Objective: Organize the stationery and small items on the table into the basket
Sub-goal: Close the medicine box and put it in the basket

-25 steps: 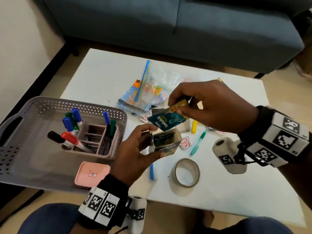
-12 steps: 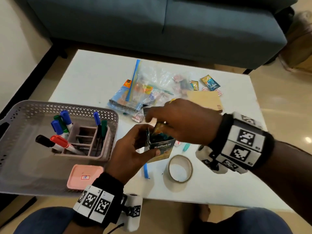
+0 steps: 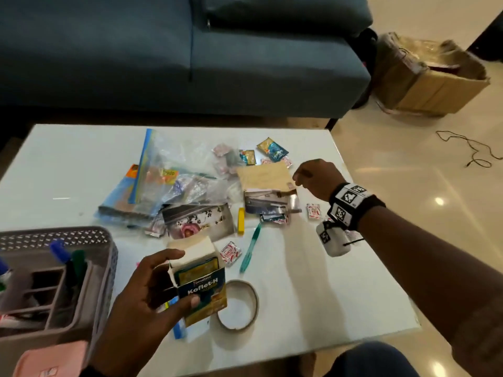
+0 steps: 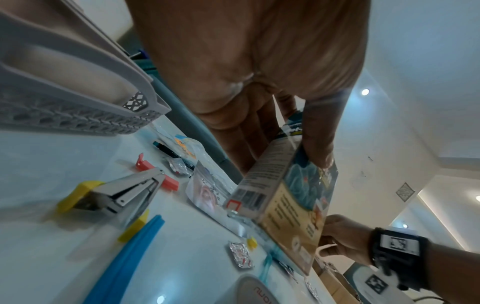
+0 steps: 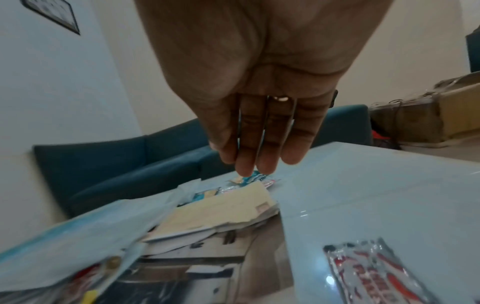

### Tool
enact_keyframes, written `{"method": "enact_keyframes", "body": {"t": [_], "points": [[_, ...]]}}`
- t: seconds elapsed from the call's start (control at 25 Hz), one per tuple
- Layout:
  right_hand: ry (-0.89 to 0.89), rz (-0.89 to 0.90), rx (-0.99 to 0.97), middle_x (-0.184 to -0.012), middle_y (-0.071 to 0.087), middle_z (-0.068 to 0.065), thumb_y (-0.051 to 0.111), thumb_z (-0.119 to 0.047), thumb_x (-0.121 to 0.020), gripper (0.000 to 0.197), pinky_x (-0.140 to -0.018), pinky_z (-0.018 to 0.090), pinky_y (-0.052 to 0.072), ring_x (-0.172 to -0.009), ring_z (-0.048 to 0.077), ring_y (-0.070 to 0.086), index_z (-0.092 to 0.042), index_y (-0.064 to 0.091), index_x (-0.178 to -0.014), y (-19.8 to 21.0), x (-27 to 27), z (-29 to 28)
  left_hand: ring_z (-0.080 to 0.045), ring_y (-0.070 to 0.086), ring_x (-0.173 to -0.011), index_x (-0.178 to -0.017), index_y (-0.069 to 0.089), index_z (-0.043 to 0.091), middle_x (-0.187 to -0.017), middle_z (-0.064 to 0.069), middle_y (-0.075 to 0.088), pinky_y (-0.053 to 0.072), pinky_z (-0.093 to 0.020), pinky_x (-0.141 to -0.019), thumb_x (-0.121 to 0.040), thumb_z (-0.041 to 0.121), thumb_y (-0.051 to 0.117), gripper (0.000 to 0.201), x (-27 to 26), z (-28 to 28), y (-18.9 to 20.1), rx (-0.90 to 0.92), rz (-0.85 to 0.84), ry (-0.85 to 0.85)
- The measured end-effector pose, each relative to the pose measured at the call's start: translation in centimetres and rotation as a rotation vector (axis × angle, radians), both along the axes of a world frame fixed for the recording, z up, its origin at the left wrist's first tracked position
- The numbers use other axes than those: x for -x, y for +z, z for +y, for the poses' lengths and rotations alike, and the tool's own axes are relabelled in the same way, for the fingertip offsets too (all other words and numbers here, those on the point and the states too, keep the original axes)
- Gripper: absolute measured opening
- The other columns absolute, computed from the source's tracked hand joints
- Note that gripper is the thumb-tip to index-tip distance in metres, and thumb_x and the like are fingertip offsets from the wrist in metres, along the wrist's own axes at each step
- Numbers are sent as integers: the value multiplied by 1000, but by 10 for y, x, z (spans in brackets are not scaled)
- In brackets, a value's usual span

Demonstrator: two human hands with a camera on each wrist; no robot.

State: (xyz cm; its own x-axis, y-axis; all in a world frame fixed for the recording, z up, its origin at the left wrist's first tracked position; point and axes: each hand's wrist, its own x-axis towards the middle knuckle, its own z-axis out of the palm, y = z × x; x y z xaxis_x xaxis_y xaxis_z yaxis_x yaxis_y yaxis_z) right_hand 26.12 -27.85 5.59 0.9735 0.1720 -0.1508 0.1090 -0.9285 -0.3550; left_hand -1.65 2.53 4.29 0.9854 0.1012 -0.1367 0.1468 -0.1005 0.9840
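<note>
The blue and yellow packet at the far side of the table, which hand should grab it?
Right. The right hand hangs empty near the packet; the left hand is holding the Koflet-H box.

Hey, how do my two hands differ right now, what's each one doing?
The left hand grips the opened Koflet-H box near the basket; the right hand holds nothing. The left hand's fingers are curled round the box; the right hand's fingers are straight, reaching toward sachets at the table's far side. Both wear marker-tagged wristbands.
</note>
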Motion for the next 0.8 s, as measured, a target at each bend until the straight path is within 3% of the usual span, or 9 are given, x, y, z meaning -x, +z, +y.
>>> {"method": "enact_keyframes", "body": {"t": [0.08,0.16,0.24,0.32,0.44,0.56,0.64,0.72,0.8], "points": [[57,-15,143,-105,72,11,60,-24,-93,21,-79,29,48,-95,30,66,-8,72,-99,-12,-33,7,-16,74,-94,-105,63,44,-101,6,74,59,-29,-83,-60,-1,84,67,-3,-3,0,4,2,-18],[139,-43,266,-114,69,14,57,-26,-95,27,-79,31,48,-101,31,65,-7,67,-112,-23,-74,28,-14,75,-89,-101,66,46,-98,9,75,59,-26,-83,-51,26,89,59,-9,-4,-1,22,17,-22],[136,-52,310,-118,66,16,54,-27,-96,31,-84,35,48,-106,34,63,-6,60,-118,-34,-112,47,-12,74,-90,-97,69,43,-104,12,75,59,-34,-83,-39,56,91,63,-17,-2,-1,82,37,-35],[118,-61,374,-116,65,18,55,-29,-93,31,-85,38,50,-106,36,62,-6,60,-114,-49,-144,56,-13,72,-103,-94,72,39,-112,13,73,59,-39,-85,-29,67,91,73,-26,-1,-4,167,51,-41],[96,-63,507,-110,68,16,66,-33,-84,35,-81,39,54,-101,36,65,-8,62,-108,-70,-168,56,-10,67,-114,-94,73,39,-119,18,69,57,-42,-91,-28,69,90,75,-32,4,-14,164,52,-74],[35,-74,419,-111,66,17,73,-29,-83,41,-74,34,46,-104,37,63,-6,57,-113,-79,-166,56,-12,67,-114,-101,69,42,-121,19,68,52,-48,-98,-29,73,87,81,-31,7,-21,101,85,-71],[21,-130,303,-108,67,18,71,-25,-84,35,-72,33,44,-100,39,64,-8,59,-111,-65,-153,55,-3,69,-106,-98,68,44,-112,22,71,57,-29,-91,-36,69,88,70,-31,4,-12,69,70,-39],[41,-193,144,-105,69,18,72,-22,-83,27,-72,33,45,-96,38,65,-8,65,-106,-38,-131,57,7,68,-97,-96,67,44,-102,25,72,52,-7,-81,-47,45,89,54,-32,-1,2,44,57,2],[97,-272,-52,-105,69,16,71,-16,-83,26,-71,35,54,-88,35,69,-11,65,-108,-1,-96,61,2,69,-96,-102,67,35,-100,19,73,52,-10,-81,-55,19,87,53,-34,-3,4,17,-7,13]]}}
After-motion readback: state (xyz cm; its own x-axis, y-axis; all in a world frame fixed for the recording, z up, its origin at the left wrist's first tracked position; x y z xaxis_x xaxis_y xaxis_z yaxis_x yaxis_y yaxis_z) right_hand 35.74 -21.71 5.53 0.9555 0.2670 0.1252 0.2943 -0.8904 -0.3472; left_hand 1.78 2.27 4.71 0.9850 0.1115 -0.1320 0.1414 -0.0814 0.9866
